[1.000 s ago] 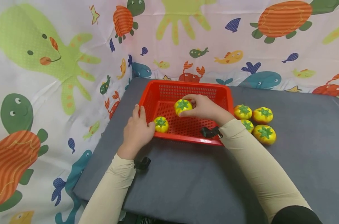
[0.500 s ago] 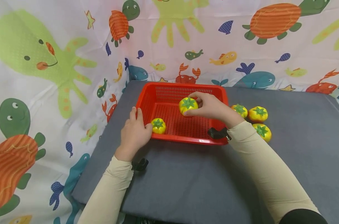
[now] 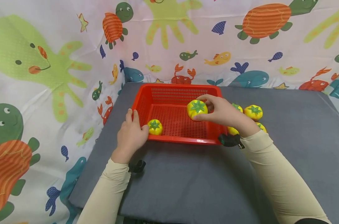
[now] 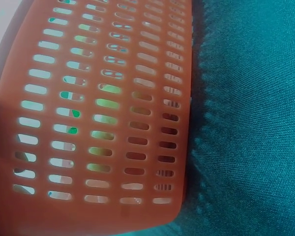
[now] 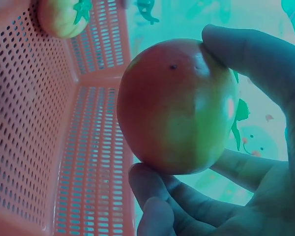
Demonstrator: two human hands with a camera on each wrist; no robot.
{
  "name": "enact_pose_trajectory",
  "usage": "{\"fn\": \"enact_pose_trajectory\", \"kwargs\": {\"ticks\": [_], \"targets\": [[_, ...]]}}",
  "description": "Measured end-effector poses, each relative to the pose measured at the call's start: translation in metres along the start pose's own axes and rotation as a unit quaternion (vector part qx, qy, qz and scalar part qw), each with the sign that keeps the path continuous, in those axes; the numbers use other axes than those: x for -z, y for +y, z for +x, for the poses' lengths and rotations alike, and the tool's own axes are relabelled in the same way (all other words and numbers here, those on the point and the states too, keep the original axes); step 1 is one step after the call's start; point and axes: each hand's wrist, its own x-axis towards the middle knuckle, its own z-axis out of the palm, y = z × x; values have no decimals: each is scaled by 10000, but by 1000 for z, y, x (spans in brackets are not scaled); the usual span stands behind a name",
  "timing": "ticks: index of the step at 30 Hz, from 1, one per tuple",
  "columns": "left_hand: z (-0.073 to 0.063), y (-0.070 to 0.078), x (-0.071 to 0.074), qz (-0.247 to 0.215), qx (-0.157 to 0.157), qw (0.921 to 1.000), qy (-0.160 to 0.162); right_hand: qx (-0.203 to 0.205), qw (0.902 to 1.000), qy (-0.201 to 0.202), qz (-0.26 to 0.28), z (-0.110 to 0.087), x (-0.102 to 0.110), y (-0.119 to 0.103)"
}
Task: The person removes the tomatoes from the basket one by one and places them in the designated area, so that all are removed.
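Note:
A yellow tomato (image 3: 195, 114) with a green star-shaped top is in my right hand (image 3: 222, 112), held between thumb and fingertips over the right part of a red plastic basket (image 3: 175, 138). The right wrist view shows this tomato (image 5: 172, 113) from its orange-and-green underside, with the thumb at one end and fingers at the other. My left hand (image 3: 131, 133) rests at the basket's front left corner, fingers along the side rim and thumb at the front rim. Inside that corner sits another yellow tomato (image 3: 154, 132). The left wrist view shows only the slotted outer basket wall (image 4: 103, 142) and cloth.
Several more tomatoes (image 3: 253, 112) stand on the grey cloth-covered table (image 3: 186, 180) just right of the basket, partly hidden by the right hand and wrist. A curtain (image 3: 163, 31) printed with sea animals hangs behind and at the left.
My right hand has carried its tomato rightward across the basket and appears raised. The left hand stays at its corner, while the whole scene has shifted slightly left in the head view.

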Motion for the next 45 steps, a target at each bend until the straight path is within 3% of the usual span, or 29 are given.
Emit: {"fn": "enact_pose_trajectory", "kwargs": {"ticks": [11,22,31,45], "targets": [[-1,-1,0,-32,33,10000,13,-153,9994,201,-229,-33,9,15],[-3,-3,6,-34,108,9999,10,-320,9989,357,3,-61,17,33],[-2,-6,2,-5,102,9999,3,-314,9981,537,-35,-82,23,43],[0,-2,-3,-14,-26,10000,-17,-780,9952,583,-59,-116,28,75]]}}
